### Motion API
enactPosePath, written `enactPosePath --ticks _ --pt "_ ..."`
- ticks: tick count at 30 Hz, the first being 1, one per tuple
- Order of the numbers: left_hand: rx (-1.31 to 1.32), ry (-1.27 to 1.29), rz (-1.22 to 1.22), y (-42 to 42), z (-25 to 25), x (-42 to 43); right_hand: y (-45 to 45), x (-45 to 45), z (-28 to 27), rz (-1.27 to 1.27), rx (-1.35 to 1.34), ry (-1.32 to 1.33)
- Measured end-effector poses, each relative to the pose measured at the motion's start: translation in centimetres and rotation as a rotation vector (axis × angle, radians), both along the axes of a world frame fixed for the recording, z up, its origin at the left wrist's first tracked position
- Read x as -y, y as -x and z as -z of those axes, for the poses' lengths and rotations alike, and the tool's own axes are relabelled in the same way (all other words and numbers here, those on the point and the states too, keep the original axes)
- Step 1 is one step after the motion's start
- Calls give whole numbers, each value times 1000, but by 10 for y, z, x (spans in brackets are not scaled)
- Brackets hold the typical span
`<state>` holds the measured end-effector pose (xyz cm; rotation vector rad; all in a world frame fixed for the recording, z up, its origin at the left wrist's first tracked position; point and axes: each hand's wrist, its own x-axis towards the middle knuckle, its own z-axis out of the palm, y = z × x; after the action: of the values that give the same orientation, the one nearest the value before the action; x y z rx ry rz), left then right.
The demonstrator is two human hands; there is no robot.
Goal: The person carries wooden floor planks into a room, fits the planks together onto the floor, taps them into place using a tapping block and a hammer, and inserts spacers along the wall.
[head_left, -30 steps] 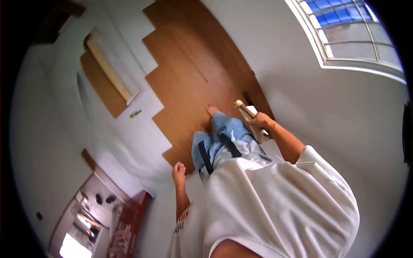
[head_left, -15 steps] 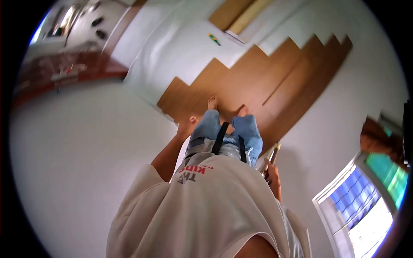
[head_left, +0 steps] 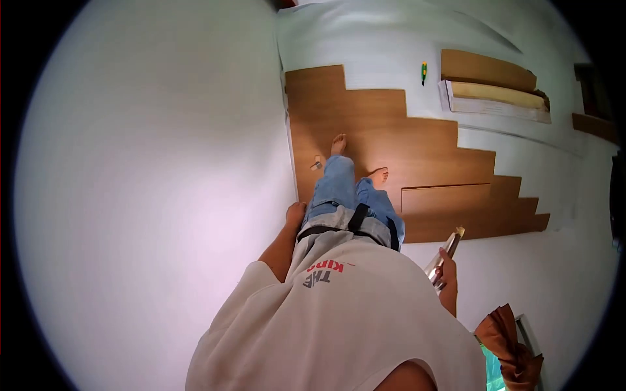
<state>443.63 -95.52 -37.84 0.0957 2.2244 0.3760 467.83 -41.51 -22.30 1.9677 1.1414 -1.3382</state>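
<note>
My right hand (head_left: 448, 270), low at my right side, is closed around a long, shiny, silvery tool (head_left: 433, 268) with a yellowish tip. Its exact kind does not show. At my left thigh hangs my left hand (head_left: 297, 212), back toward me, its fingers hidden. Under my bare feet are brown wood-look floor planks (head_left: 430, 153), laid with a stepped edge. One loose-looking plank (head_left: 447, 199) shows a dark line along its upper edge. A small light piece (head_left: 317, 163) lies on the planks near my left foot.
Pale underlay sheeting (head_left: 372, 39) stretches beyond the planks. A green and yellow utility knife (head_left: 424, 73) lies there beside an opened cardboard box (head_left: 489, 68) with planks in it. A white wall (head_left: 163, 163) rises on my left. Brown cloth (head_left: 508, 342) hangs at lower right.
My view has turned, so the planks, knife and box now appear farther right. The red-brown furniture at the left has mostly left view. The tool remains in my right hand.
</note>
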Motion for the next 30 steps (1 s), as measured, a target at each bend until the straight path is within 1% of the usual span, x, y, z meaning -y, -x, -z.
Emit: enactPosePath --ticks 1,2,3,4,5,6,8,10,11,14,15,16,18,20,21,23,24,26,27,28,30 --pt "43 -11 -260 -5 -9 -6 2 -13 2 -14 -23 -24" --pt "84 -40 -518 -6 -8 -7 9 -19 5 -29 -52 -63" --pt "81 -51 -538 -8 -16 -9 15 -28 6 -49 -62 -80" --pt "75 -36 -484 -7 -22 -12 23 -34 5 -69 -73 -94" --pt "62 -28 -430 -9 -14 -12 34 -32 2 -115 -89 -108" --pt "69 -84 -425 -12 -7 -6 43 -30 -8 -162 -93 -118" --pt "81 -38 -450 -5 -17 -9 66 -14 -21 -206 -178 -146" --pt "28 -57 -464 -1 -18 -12 73 -12 -13 -209 -180 -88" --pt "44 -113 -560 5 -34 -16 75 -7 -7 -219 -190 -68" --pt "2 -163 -640 8 -50 -22 87 9 -2 -252 -217 -12" --pt "-67 -137 -618 6 -56 -23 91 16 -4 -260 -215 -9" --pt "-62 -141 -618 1 -59 -20 92 21 -5 -266 -208 -9" --pt "8 -128 -689 -4 -71 -16 92 20 -7 -291 -194 1" --pt "166 -281 -925 -23 -51 -1 88 25 -1 -295 -156 41" --pt "123 -293 -986 -29 -56 -1 88 24 6 -267 -165 35" --pt "76 -355 -1077 -47 -60 -3 75 5 25 -332 -116 110" --pt "73 -409 -1116 -53 -56 -5 69 -4 24 -282 -121 71" --pt "155 -469 -1335 -73 -48 -15 75 -9 27 -401 -92 38" --pt "220 -450 -1361 -79 -47 -26 71 -20 36 -392 -190 27" --pt "282 -415 -1392 -92 -52 -31 68 -34 46 -359 -210 25" --pt "-210 -14 -268 -137 19 -7 68 -56 56 -361 -291 -65"
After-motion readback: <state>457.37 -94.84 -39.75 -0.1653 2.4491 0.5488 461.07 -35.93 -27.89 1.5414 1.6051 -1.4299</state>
